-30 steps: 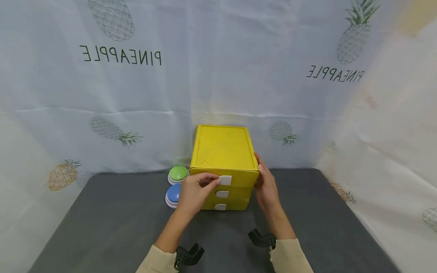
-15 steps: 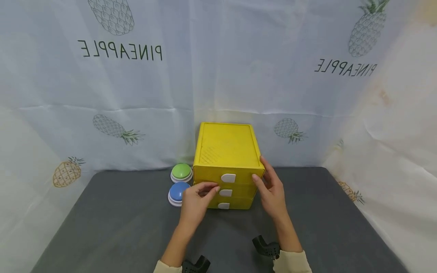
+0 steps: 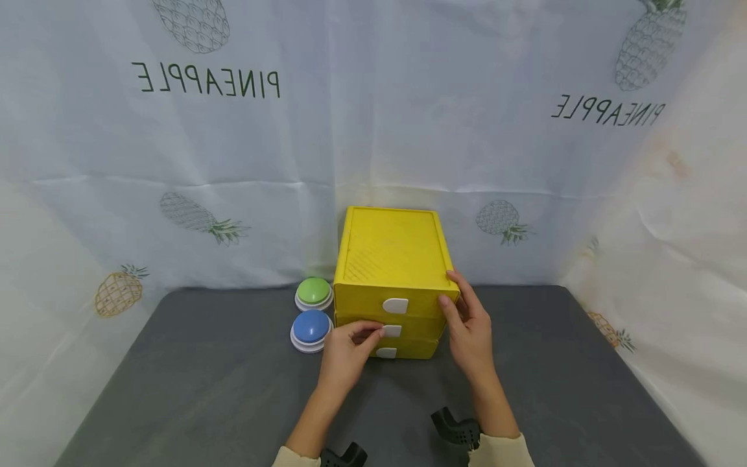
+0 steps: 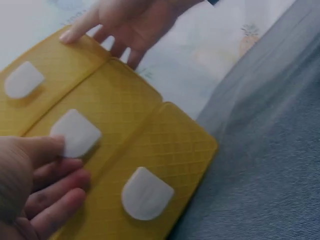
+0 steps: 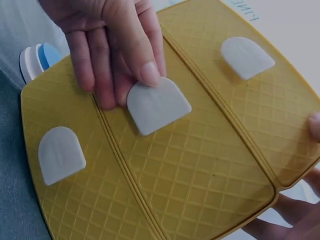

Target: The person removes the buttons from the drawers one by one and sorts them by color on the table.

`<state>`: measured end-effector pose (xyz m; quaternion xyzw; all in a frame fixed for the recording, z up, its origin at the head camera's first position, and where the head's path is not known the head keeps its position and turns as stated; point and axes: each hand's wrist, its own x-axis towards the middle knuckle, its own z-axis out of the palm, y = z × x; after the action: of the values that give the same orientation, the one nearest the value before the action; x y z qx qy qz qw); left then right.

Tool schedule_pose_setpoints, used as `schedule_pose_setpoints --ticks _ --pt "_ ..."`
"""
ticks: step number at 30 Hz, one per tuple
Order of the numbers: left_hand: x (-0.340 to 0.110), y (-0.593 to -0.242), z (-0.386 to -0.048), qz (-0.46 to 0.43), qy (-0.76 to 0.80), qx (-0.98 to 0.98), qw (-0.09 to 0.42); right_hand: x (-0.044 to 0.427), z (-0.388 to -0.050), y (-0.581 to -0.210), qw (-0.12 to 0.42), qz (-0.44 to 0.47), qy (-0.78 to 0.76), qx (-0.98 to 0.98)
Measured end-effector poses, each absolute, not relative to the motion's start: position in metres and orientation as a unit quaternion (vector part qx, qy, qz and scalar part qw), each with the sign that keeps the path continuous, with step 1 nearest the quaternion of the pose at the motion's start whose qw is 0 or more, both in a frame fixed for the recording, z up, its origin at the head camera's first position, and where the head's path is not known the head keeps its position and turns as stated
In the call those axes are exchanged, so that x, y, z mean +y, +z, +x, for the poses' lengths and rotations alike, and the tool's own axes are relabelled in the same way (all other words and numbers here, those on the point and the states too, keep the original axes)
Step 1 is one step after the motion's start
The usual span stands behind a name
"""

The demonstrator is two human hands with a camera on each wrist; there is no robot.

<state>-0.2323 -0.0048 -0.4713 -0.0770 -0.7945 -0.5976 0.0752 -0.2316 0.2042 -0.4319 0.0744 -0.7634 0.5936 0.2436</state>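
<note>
A yellow three-drawer box point(image 3: 397, 246) stands on the dark table, each drawer front bearing a white tab handle. Thumb and fingers of my left hand point(image 3: 343, 357) pinch the edge of the middle handle point(image 5: 162, 107). Above it is the top handle point(image 3: 395, 305), and below it the bottom handle point(image 4: 146, 194). My right hand point(image 3: 471, 334) holds the box's right edge, its thumb on the top drawer front and its fingers around the side. All three drawers look closed in the wrist views.
Left of the box sit a green push button point(image 3: 313, 290) and a blue push button point(image 3: 310, 325), both on white bases. Behind the table point(image 3: 192, 376) hangs a pale pineapple-print cloth point(image 3: 408, 143).
My left hand has gone down from the top handle to the middle one. The right thumb has come onto the top drawer front. The head view has shifted slightly.
</note>
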Motion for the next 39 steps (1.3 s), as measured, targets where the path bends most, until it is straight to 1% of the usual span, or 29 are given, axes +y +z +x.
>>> schedule_pose_setpoints --ticks 3,8,14,18,26,31,34,39 --pt "-0.001 -0.475 -0.232 -0.075 -0.594 -0.795 0.099 0.206 -0.23 -0.433 0.245 0.074 0.593 -0.764" --pt "0.002 -0.476 -0.231 -0.068 -0.592 -0.796 0.107 0.212 -0.232 -0.434 0.239 0.085 0.578 -0.776" --pt "0.001 -0.473 -0.226 -0.065 -0.597 -0.792 0.108 0.224 -0.235 -0.427 0.188 0.122 0.576 -0.786" --pt "-0.002 -0.473 -0.221 -0.065 -0.605 -0.786 0.108 0.227 -0.236 -0.424 0.162 0.124 0.584 -0.786" --pt "-0.006 -0.473 -0.205 -0.052 -0.641 -0.762 0.078 0.226 -0.235 -0.425 0.157 0.119 0.588 -0.784" --pt "-0.006 -0.474 -0.193 -0.053 -0.643 -0.761 0.074 0.227 -0.233 -0.427 0.155 0.123 0.589 -0.784" --pt "-0.007 -0.475 -0.185 -0.053 -0.642 -0.761 0.075 0.228 -0.232 -0.428 0.149 0.131 0.589 -0.783" --pt "-0.007 -0.476 -0.173 -0.058 -0.634 -0.765 0.095 0.231 -0.23 -0.429 0.149 0.147 0.586 -0.783"
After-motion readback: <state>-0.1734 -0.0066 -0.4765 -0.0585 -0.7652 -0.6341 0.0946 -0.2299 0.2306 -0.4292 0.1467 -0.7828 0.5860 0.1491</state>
